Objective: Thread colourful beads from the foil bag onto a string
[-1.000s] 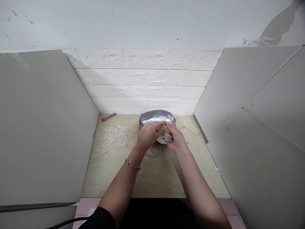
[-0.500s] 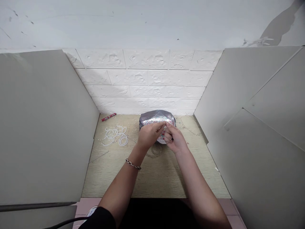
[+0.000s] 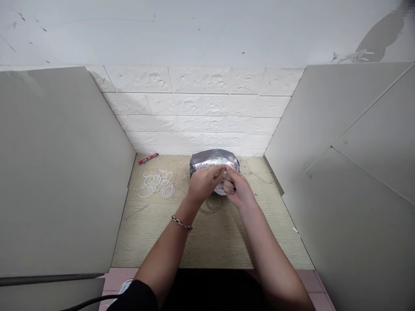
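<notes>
My left hand [image 3: 203, 182] and my right hand [image 3: 238, 186] meet fingertip to fingertip in front of a shiny silver-grey pouch [image 3: 214, 158]. Both are closed in a pinch. What sits between the fingertips is too small to make out. Small colourful pieces show on or in the pouch between the hands, partly covered by them. Below the left wrist, a loop of clear beads [image 3: 210, 206] lies on the table. A chain bracelet [image 3: 181, 223] circles my left wrist.
Coiled strands of white beads [image 3: 158, 183] lie left on the pale table [image 3: 214, 246]. A red strip-shaped packet [image 3: 148, 158] is at the back left. A thin beaded strand [image 3: 257, 175] lies right of the pouch. Grey panels flank the table; a white brick-patterned wall [image 3: 201, 106] stands behind.
Almost nothing differs. Both hands keep their pinch at the same spot, and the view has shifted very slightly.
</notes>
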`<state>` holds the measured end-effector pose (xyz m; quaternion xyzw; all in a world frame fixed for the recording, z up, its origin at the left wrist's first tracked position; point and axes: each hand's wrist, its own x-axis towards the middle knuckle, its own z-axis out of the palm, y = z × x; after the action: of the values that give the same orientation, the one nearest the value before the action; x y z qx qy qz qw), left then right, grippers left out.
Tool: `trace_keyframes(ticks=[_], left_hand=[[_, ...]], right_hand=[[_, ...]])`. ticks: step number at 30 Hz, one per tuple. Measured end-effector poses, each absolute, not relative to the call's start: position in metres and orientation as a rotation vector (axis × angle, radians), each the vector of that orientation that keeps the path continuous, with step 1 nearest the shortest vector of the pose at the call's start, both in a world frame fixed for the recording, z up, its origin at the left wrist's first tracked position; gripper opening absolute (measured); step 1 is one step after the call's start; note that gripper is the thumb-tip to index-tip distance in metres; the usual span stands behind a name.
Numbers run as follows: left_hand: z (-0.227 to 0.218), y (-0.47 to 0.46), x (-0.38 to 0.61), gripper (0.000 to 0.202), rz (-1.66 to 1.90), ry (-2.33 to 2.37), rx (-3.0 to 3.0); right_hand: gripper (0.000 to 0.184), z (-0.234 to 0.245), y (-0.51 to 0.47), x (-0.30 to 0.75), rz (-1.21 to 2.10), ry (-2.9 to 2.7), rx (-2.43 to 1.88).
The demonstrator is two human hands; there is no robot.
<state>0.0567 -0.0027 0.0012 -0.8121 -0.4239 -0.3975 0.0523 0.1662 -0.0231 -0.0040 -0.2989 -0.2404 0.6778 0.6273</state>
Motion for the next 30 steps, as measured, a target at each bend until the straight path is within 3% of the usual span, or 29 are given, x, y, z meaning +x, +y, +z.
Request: trace_keyframes(ticks=[30], left_hand=[[-0.0022, -0.0006, 0.055, 0.024, -1.226, -1.291, -2.495]], right_hand=[[0.025, -0.0013, -0.0251, 0.1659, 1.556, -0.58, -0.708]])
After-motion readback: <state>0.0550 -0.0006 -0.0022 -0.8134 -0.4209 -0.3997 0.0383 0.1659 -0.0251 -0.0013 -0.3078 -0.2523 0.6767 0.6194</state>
